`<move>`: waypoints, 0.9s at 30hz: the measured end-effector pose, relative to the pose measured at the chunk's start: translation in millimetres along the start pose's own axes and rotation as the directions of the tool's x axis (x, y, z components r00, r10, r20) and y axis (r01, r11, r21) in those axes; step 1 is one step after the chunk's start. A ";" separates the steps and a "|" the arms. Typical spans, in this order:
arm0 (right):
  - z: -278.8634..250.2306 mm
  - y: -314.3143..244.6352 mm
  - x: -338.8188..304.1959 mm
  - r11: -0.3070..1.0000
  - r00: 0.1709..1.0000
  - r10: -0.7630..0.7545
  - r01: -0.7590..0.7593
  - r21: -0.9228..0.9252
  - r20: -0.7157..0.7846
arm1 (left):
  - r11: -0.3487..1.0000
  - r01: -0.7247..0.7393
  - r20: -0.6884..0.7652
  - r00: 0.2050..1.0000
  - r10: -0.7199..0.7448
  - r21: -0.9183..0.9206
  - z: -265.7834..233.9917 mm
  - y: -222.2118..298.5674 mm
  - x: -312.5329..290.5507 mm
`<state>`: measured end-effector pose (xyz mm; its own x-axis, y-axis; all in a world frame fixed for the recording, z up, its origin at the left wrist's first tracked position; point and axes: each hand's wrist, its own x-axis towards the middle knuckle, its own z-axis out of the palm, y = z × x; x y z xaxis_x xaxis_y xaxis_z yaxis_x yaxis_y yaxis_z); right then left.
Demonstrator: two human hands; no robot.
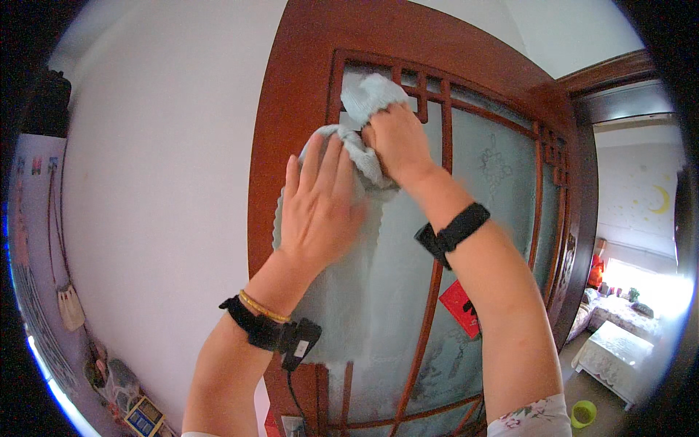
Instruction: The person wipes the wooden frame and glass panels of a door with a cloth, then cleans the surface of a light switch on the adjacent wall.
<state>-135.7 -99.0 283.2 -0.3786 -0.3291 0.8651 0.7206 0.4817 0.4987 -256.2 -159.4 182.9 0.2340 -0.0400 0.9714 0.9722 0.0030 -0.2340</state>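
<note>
Both my arms reach up to a brown wooden door [298,95] with frosted glass panels. A pale blue-grey cloth [375,95] is bunched against the upper left corner of its lattice. My right hand [400,146] is closed round this cloth, and its fingertips are partly hidden. Beside it, my left hand [320,200] lies with fingers stretched out over the cloth's lower fold. Below the left hand, a pale sheet-like area with scalloped edges shows against the door; whether it belongs to the cloth I cannot tell. Black bands with small boxes circle both wrists.
A red paper decoration [460,309] is on the glass behind my right forearm. To the left is a white wall [167,182], with a small bag [70,307] hanging beyond it. Through the doorway at right stand a cloth-covered table [615,353] and a green bin [583,414].
</note>
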 end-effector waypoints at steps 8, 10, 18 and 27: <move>-8.4 28.3 -25.0 0.924 0.943 0.254 -0.303 -0.234 -0.216 | 0.983 -0.170 -0.172 0.969 0.179 0.069 6.2 -10.4 46.4; -16.4 36.4 -33.4 0.909 0.943 0.244 -0.304 -0.285 -0.228 | 0.989 -0.135 -0.174 0.974 0.143 0.059 8.9 -7.3 48.1; -28.8 21.2 -40.8 0.958 0.992 0.092 -0.065 -0.278 0.086 | 0.984 -0.163 -0.210 0.967 0.144 -0.078 14.0 -9.6 48.1; -25.9 13.9 -23.1 0.991 0.995 0.043 -0.053 0.126 0.087 | 0.989 -0.131 -0.225 0.964 0.144 0.069 2.1 -7.2 53.9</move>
<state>-101.9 -105.8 268.7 -0.3968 -0.2362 0.8870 0.6608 0.5972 0.4546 -250.6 -159.4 237.0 0.3638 -0.2628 0.8936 0.9311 0.0771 -0.3564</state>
